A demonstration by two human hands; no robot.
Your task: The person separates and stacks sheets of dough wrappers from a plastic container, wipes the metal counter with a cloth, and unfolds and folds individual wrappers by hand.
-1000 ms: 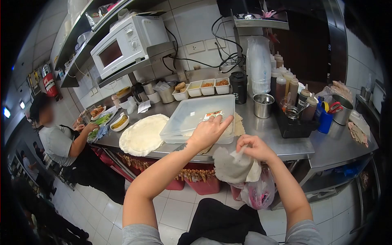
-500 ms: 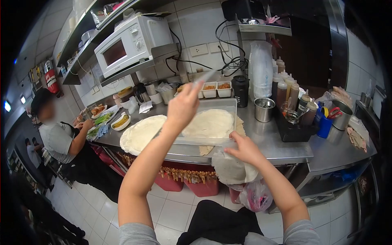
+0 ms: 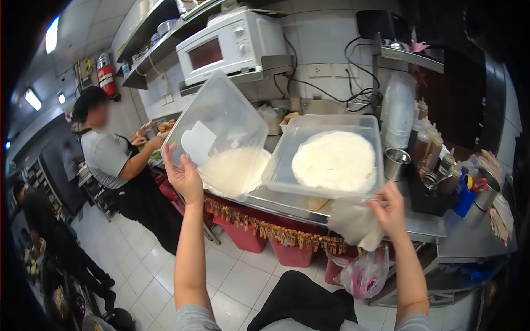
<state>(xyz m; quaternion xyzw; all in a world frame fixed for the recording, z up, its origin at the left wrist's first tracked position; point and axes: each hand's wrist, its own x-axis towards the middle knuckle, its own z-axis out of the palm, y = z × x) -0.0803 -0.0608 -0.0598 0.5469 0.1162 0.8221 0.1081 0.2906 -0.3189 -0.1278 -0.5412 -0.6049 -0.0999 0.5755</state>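
My left hand [image 3: 185,175] grips the lower left edge of a clear plastic lid [image 3: 223,102], held up and tilted over the left part of the counter. Through the lid shows a pale round of dough [image 3: 237,168] on the counter. My right hand [image 3: 390,208] is closed at the front right corner of a clear plastic container [image 3: 281,171]. In it lies a flat, white dough round [image 3: 334,161]. A greyish cloth [image 3: 356,223] hangs off the counter edge right beside my right fingers; whether they also pinch it is unclear.
A metal cup [image 3: 396,164] and sauce bottles [image 3: 433,148] stand to the right. A microwave [image 3: 232,47] sits on a wall shelf above the counter [image 3: 287,202]. Another person [image 3: 118,157] works at the left. Pegs [image 3: 270,227] line the front edge, with pink bins [image 3: 245,236] below.
My left hand has swung from above the container to the left, and the lid now shows in it. My right hand stays at the container's corner. The view has shifted left.
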